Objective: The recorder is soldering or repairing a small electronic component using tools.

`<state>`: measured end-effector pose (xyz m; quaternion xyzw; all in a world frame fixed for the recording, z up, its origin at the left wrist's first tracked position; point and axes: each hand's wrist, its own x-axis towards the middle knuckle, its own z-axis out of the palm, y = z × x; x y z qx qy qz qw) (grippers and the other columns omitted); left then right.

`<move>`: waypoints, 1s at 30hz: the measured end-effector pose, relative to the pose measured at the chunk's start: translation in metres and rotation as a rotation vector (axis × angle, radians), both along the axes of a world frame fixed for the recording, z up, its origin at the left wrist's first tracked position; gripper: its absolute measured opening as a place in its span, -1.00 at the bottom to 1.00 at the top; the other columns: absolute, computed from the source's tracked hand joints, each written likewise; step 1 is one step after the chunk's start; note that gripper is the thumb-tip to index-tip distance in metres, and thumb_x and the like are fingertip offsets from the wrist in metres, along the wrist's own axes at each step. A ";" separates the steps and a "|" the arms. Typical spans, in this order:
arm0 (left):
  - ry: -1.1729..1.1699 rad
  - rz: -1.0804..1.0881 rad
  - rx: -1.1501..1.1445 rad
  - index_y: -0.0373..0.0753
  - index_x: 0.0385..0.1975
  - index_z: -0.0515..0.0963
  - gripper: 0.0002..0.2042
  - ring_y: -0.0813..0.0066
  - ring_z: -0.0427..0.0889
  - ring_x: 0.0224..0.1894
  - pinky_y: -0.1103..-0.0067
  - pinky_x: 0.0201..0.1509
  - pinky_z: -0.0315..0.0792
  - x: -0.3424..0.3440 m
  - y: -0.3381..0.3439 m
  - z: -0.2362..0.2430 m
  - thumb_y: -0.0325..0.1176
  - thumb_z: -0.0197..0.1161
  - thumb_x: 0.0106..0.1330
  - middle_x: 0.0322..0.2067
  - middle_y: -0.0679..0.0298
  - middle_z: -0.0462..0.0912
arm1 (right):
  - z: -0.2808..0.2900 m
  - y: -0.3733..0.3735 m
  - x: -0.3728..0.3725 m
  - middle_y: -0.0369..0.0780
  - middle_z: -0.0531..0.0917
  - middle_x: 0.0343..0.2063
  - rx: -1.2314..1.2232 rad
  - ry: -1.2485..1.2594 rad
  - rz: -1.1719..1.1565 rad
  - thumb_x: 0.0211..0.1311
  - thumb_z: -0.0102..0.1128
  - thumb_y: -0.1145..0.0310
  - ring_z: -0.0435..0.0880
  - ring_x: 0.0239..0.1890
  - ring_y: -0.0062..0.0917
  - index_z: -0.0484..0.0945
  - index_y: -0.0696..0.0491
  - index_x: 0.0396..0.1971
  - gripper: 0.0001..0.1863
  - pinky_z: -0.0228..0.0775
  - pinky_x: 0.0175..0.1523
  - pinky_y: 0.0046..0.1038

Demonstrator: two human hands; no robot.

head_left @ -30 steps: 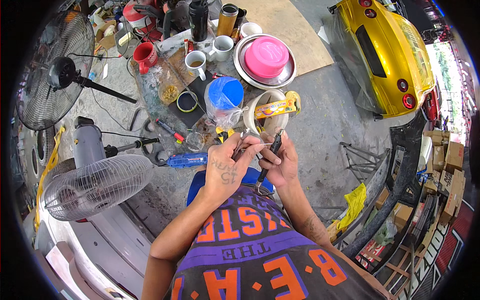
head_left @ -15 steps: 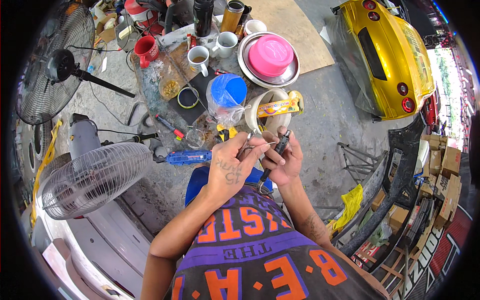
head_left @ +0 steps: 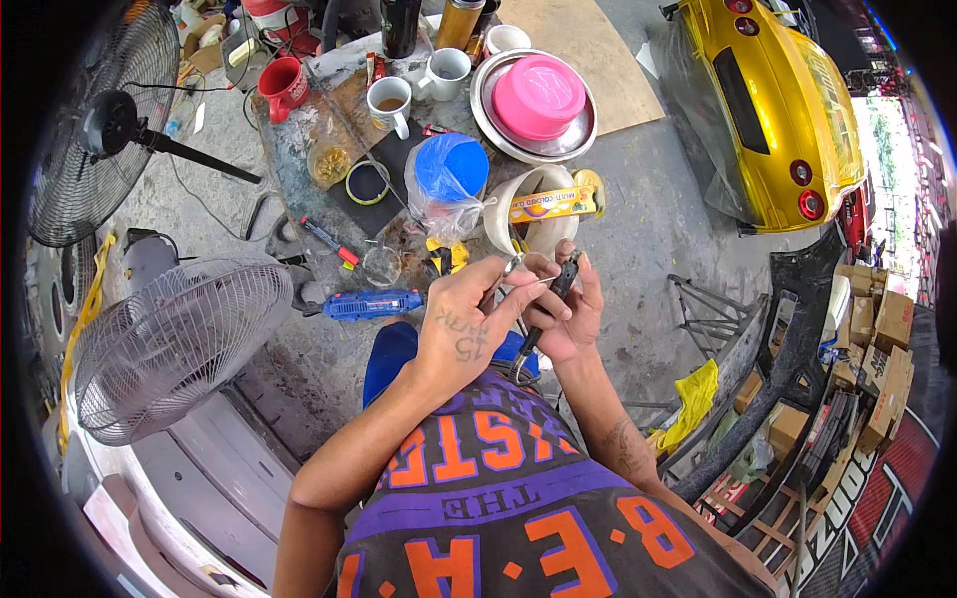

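Pinching a thin pale strip [head_left: 544, 280] between pressed fingers [head_left: 517, 296] of the left hand [head_left: 461, 319], aimed rightward at a black pen-shaped tool [head_left: 564, 281]; too fine to confirm contact. Gripping that tool in front of the shirt [head_left: 478, 439] in clamped fingers of the right hand [head_left: 576, 324], slanted along its long axis outward and slightly rightward, with upper end toward a white round container [head_left: 495, 221]. Ringed farther out by a blue power tool [head_left: 371, 304] at left and a bagged blue tub [head_left: 451, 169] on a stained counter [head_left: 287, 159].
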<state>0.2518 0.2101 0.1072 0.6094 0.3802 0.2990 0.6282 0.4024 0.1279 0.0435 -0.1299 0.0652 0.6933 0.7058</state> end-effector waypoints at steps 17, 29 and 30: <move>0.069 -0.096 0.069 -0.37 -0.39 0.56 -0.86 0.58 0.49 -0.66 0.59 -0.57 0.34 0.012 0.011 0.008 -0.41 0.29 0.24 -0.51 0.17 0.65 | 0.015 -0.002 -0.005 -0.38 0.41 -0.28 -0.126 -0.180 -0.025 0.42 -0.07 0.11 0.22 -0.67 -0.82 0.39 -0.20 -0.04 -0.79 0.00 -0.63 -0.76; -0.098 -0.056 0.034 -0.35 -0.38 0.39 -0.87 0.23 0.61 -0.57 0.46 -0.51 0.47 0.012 0.000 0.014 -0.48 0.21 0.28 -0.53 0.07 0.58 | 0.029 0.000 -0.016 -0.35 0.39 -0.27 -0.092 -0.594 -0.119 0.37 0.04 0.24 0.28 -0.58 -0.77 0.29 -0.19 -0.15 -0.84 0.04 -0.56 -0.69; -0.099 -0.049 0.038 -0.35 -0.38 0.39 -0.87 0.23 0.61 -0.57 0.46 -0.51 0.47 0.010 -0.003 0.008 -0.48 0.21 0.28 -0.53 0.07 0.58 | 0.029 0.001 -0.018 -0.35 0.39 -0.27 -0.087 -0.595 -0.114 0.37 0.04 0.24 0.28 -0.58 -0.77 0.29 -0.19 -0.15 -0.84 0.04 -0.56 -0.69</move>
